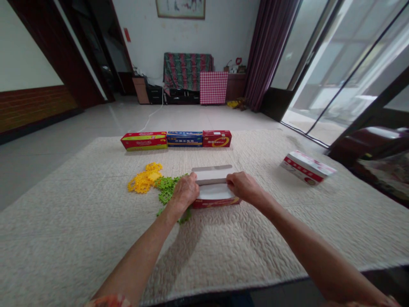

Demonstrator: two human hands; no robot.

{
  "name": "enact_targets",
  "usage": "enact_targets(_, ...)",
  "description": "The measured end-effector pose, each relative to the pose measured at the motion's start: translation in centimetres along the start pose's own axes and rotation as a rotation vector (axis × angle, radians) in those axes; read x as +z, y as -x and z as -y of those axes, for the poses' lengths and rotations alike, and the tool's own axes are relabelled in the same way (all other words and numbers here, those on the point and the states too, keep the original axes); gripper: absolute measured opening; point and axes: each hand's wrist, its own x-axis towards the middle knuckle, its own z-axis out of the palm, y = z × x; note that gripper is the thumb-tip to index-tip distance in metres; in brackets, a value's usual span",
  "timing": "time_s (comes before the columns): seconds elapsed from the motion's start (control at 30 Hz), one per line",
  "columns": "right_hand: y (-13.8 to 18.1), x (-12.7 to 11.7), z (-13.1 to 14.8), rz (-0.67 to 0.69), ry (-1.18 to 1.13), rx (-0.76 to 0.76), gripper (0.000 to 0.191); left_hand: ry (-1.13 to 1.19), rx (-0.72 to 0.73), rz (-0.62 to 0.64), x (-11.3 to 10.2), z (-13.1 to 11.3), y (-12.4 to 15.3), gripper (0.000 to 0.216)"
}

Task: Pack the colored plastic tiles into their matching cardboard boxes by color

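Observation:
A red box (214, 194) with a white inside lies open on the quilted cover, its lid flap (212, 168) folded back away from me. My left hand (185, 192) grips the box's left end, fingers curled over the edge. My right hand (244, 186) holds the right end the same way. Just left of the box lies a heap of green plastic grid pieces (166, 187), and beyond it a heap of yellow ones (145, 179).
Three shut boxes stand in a row at the far edge: red-yellow (143, 141), blue (184, 139), red (217, 138). A white and red box (306, 167) lies tilted at the right. The quilted cover (79, 221) spans the surface; its near edge drops off below my arms.

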Motion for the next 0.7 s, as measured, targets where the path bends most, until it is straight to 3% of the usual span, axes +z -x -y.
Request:
enact_targets(0.13,-0.5,0.0,-0.2,0.096,-0.018,-0.113,0.027,0.002,0.003,0.001,0.3,0.0,0.0,0.038)
enact_targets(0.4,-2.3,0.8,0.2,0.209,0.038,-0.203,0.043,0.004,-0.004,0.006,0.3,0.0,-0.1,0.037)
enact_targets(0.7,-2.0,-0.6,1.1,0.312,0.087,-0.259,0.027,0.023,-0.003,0.009,0.0,0.0,0.0,0.038)
